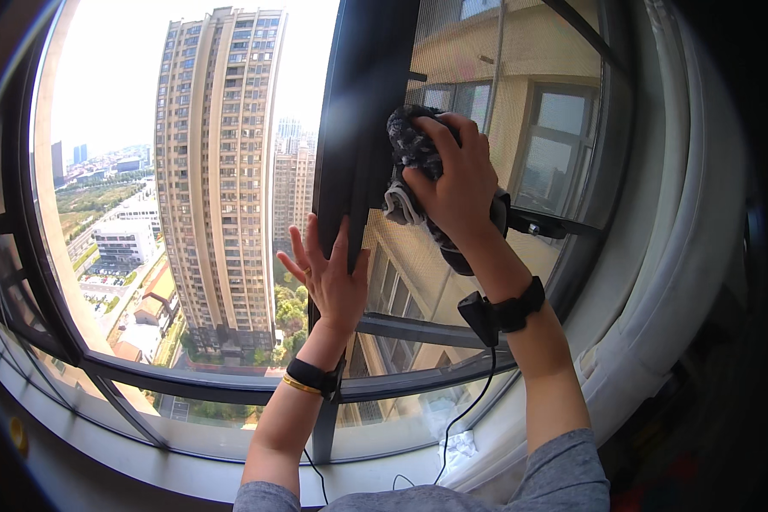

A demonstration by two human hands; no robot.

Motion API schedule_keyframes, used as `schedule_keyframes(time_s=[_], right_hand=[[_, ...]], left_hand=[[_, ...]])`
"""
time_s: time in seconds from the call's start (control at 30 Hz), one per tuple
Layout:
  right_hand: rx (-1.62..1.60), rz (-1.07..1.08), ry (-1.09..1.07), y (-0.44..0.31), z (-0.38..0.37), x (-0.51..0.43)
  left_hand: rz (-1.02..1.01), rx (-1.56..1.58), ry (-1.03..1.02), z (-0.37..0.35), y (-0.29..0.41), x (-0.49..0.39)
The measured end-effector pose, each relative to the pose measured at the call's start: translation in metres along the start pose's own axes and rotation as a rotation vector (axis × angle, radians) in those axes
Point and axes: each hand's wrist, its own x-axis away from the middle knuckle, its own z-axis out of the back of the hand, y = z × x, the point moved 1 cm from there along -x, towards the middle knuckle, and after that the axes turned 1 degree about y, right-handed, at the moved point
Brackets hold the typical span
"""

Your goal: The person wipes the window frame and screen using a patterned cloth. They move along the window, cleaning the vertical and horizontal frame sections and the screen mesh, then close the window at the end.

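Observation:
My right hand grips a bunched black-and-grey plush cloth against the mesh window screen, close to the dark upright window post. A paler fold of the cloth hangs below my thumb, and more dark material shows under the wrist. Lower and to the left, my left hand is spread with its fingers apart and holds nothing. Its fingertips overlap the post and appear to rest on it. Right of the cloth, a dark crossbar carries a small metal fitting.
Dark lower rails run across the window above a pale sill. Crumpled white material lies on the sill. From the black band on my right wrist hangs a thin cable. Pale material borders the window at right.

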Motion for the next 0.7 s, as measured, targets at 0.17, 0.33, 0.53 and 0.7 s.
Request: schedule_keyframes(time_s=[0.17,0.33,0.53,0.7], right_hand=[[0.186,-0.214,0.15,0.02,-0.021,-0.101],[0.214,-0.416,0.027,0.063,-0.03,-0.192],[0.288,-0.347,0.144,0.061,-0.014,-0.264],[0.181,-0.116,0.16,0.079,-0.018,-0.24]], left_hand=[[-0.001,0.008,-0.005,-0.007,-0.006,0.003],[0.044,-0.015,-0.052,-0.009,-0.006,0.005],[0.03,0.007,-0.048,-0.001,-0.002,0.008],[0.022,0.016,-0.04,-0.001,-0.004,0.014]])
